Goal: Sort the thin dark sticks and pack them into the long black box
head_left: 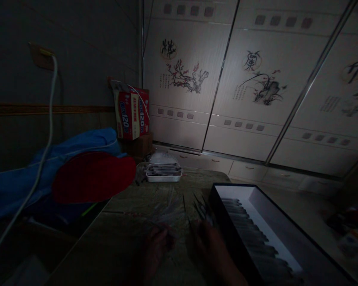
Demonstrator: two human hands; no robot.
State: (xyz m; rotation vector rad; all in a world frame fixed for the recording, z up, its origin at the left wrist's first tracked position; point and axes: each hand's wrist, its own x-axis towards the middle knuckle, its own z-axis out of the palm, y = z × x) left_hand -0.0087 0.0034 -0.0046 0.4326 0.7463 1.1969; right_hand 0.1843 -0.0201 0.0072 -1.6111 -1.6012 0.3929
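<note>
The scene is very dark. My left hand [156, 246] rests low on the table [125, 234], fingers curled near thin pale strands lying on the tabletop. My right hand [210, 244] sits beside it, close to the left wall of a long black box [289, 226] with a white inside. Several thin dark spikes [201, 206] fan out above my right hand's fingers; whether the hand grips them is hard to make out. Dark slender pieces [250, 234] lie in rows inside the box.
A small white tray [163, 173] of dark items stands at the table's far edge. A red round object [92, 176] and blue fabric [26, 178] lie left. A red carton [131, 113] stands by the wall. A white cable [49, 131] hangs from a wall socket. Painted wardrobe doors [256, 79] fill the back.
</note>
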